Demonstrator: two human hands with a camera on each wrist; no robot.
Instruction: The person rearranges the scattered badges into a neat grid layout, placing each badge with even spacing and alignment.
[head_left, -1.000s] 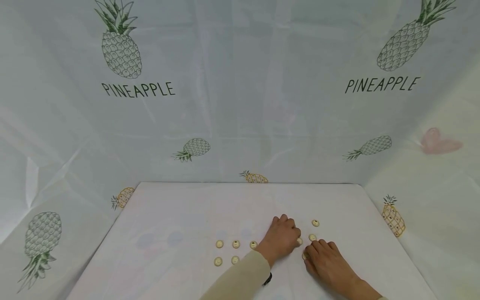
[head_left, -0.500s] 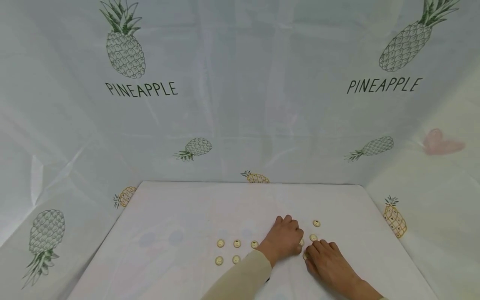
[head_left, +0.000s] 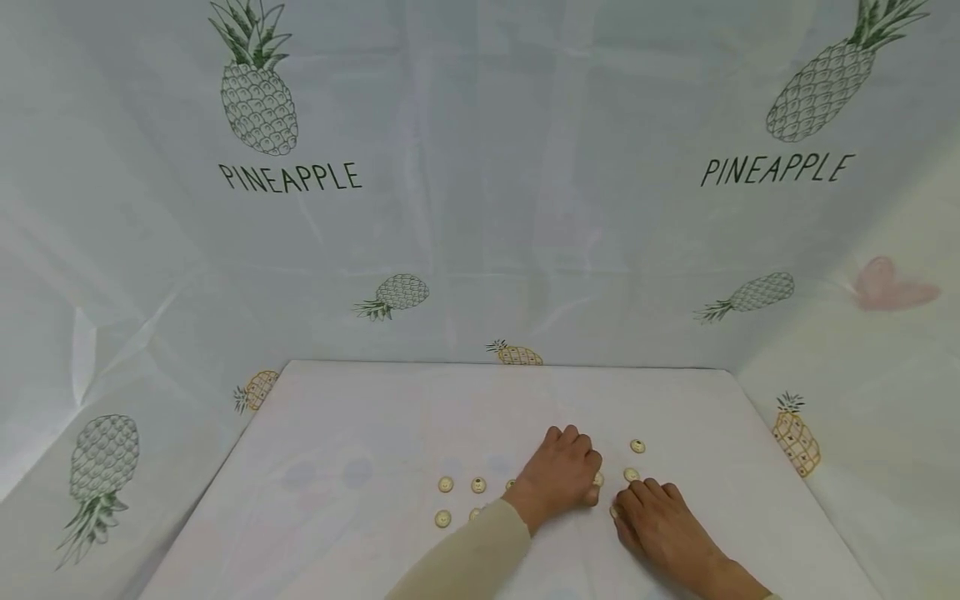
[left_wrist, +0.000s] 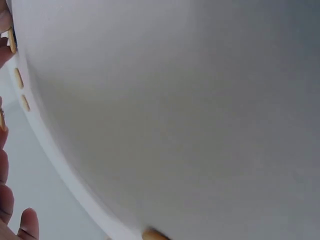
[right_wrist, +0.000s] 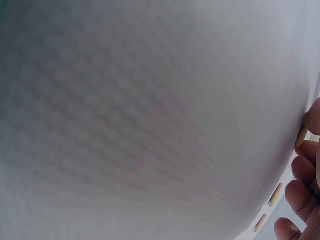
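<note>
My left hand [head_left: 557, 473] pinches a small, round, pale yellow button-like disc [head_left: 598, 479] between thumb and finger, close over the white table. In the left wrist view, this disc [left_wrist: 2, 120] stands on edge between fingertips at the left border. To its right, my right hand [head_left: 663, 529] pinches a similar disc [head_left: 614, 512], mostly covered by the fingers in the head view. The right wrist view shows that disc [right_wrist: 301, 136] between thumb and fingertip. Just beyond the right fingers lies another disc [head_left: 631, 474], with one more disc [head_left: 637, 446] farther back.
Left of the left forearm, several discs lie in two rows, including a back-row disc [head_left: 446, 484] and a front-row disc [head_left: 442, 518]. The left sleeve [head_left: 468, 554] and wrist partly cover some. A pineapple-printed sheet [head_left: 480, 208] surrounds the white table [head_left: 337, 433].
My left hand has drawn slightly left with its disc, widening the gap to the right hand. The right hand keeps nearly the same place, and the head view has shifted a little.
</note>
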